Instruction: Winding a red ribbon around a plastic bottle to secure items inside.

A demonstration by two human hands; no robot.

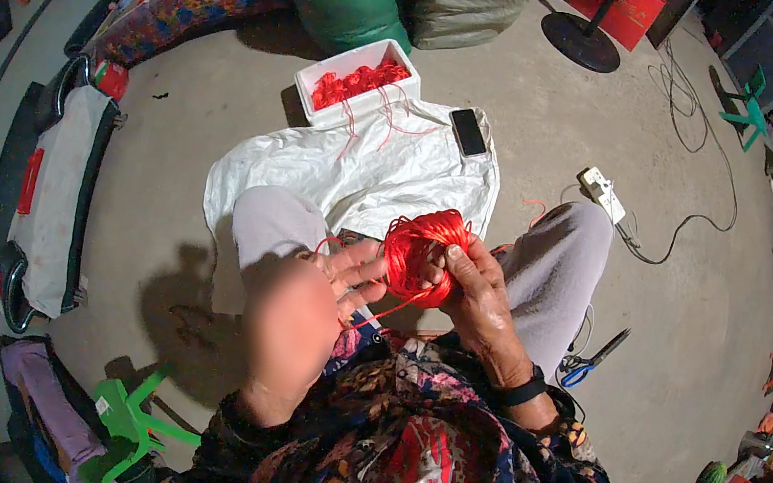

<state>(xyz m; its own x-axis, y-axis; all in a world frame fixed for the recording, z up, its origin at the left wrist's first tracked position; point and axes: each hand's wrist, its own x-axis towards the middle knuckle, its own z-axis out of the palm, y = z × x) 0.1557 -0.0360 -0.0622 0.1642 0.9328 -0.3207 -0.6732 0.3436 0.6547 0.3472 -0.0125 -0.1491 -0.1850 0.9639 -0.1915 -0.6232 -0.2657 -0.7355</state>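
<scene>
My right hand (pixel 482 299) grips a thick coil of shiny red cord (pixel 414 245) in front of my lap, with the thumb on its outer side and fingers curled into the middle. Close by on the left is my left hand (pixel 319 296), palm partly blurred, its fingers stretched out and spread toward the coil. A thin strand runs from the coil down past the left fingers, and a small loop shows above them. My knees flank both hands.
A white sheet (pixel 355 183) lies ahead, with a black phone (pixel 468 132) and a white box (pixel 307 92) of red cord at its far side. Blue-handled scissors (pixel 576 372) and a power strip (pixel 602 195) lie to the right. A green stool (pixel 129 418) stands at lower left.
</scene>
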